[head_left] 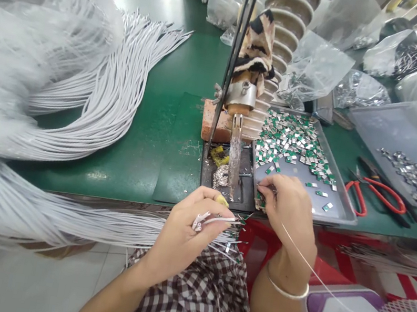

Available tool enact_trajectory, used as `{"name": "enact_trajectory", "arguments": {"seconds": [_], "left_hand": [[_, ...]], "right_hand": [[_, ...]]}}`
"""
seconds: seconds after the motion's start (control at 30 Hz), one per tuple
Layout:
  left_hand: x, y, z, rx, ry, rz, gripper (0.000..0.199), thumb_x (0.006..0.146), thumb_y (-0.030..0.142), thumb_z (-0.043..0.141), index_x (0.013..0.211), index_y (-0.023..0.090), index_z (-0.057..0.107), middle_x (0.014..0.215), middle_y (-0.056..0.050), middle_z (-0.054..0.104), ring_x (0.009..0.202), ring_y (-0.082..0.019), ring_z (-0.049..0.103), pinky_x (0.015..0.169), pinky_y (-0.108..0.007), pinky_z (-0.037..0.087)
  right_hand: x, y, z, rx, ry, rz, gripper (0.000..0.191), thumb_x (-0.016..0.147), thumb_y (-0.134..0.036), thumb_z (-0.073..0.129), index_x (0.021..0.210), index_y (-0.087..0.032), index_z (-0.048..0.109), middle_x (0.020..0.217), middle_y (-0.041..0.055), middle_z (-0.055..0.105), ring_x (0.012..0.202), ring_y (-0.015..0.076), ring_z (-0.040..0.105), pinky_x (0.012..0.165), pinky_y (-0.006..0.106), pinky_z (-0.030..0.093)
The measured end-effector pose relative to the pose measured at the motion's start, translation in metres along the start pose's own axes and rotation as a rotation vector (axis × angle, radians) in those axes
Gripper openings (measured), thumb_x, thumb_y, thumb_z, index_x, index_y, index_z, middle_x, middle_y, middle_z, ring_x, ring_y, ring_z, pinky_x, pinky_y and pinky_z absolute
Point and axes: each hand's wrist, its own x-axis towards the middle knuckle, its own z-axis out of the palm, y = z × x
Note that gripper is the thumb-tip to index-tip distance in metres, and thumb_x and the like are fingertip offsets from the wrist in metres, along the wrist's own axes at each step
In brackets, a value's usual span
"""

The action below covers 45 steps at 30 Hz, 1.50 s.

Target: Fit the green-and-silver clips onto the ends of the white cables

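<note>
Holding a few thin white cables (pixel 217 220) in my left hand (pixel 185 232), I keep my fingers curled tight around them just past the near edge of the green surface (pixel 139 112). My right hand (pixel 289 209) rests on the near left corner of the grey metal tray (pixel 338 207), with my fingertips pinched on a small green chip (pixel 262 191). Many more green chips (pixel 292 143) lie in a heap toward the far side of the tray. A soldering iron (pixel 234 150) hangs down just left of the tray. Red-handled pliers (pixel 378 192) lie to the right of it. A big bundle of white cables (pixel 93 99) fans across the left side of the surface.
</note>
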Motion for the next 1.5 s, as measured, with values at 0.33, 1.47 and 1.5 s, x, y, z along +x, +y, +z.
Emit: {"name": "enact_trajectory", "arguments": {"seconds": [0.33, 1.47, 1.5], "left_hand": [[0.006, 0.007, -0.002, -0.133, 0.089, -0.066, 0.015, 0.086, 0.013, 0.063, 0.072, 0.016, 0.066, 0.089, -0.004, 0.073, 0.077, -0.012, 0.065, 0.067, -0.02, 0.049], [0.009, 0.014, 0.001, -0.127, 0.2, -0.094, 0.017, 0.082, 0.012, 0.061, 0.067, 0.017, 0.065, 0.082, -0.002, 0.078, 0.065, -0.012, 0.068, 0.057, -0.021, 0.051], [0.01, 0.014, 0.001, -0.136, 0.19, -0.092, 0.017, 0.083, 0.012, 0.061, 0.067, 0.017, 0.065, 0.082, -0.001, 0.078, 0.065, -0.011, 0.068, 0.057, -0.02, 0.051]], "right_hand": [[-0.035, -0.066, -0.014, 0.85, 0.165, 0.274, 0.006, 0.082, -0.019, 0.073, 0.077, -0.021, 0.071, 0.058, -0.0055, 0.065, 0.045, 0.0072, 0.06, 0.043, 0.016, 0.049], [-0.056, -0.087, 0.009, 0.695, 0.411, 0.152, 0.017, 0.088, -0.012, 0.064, 0.099, -0.023, 0.07, 0.076, -0.0015, 0.073, 0.062, 0.0124, 0.071, 0.057, 0.024, 0.059], [-0.056, -0.087, 0.009, 0.658, 0.431, 0.167, 0.019, 0.09, -0.012, 0.061, 0.103, -0.023, 0.07, 0.077, -0.0013, 0.074, 0.063, 0.0129, 0.072, 0.058, 0.024, 0.059]]}}
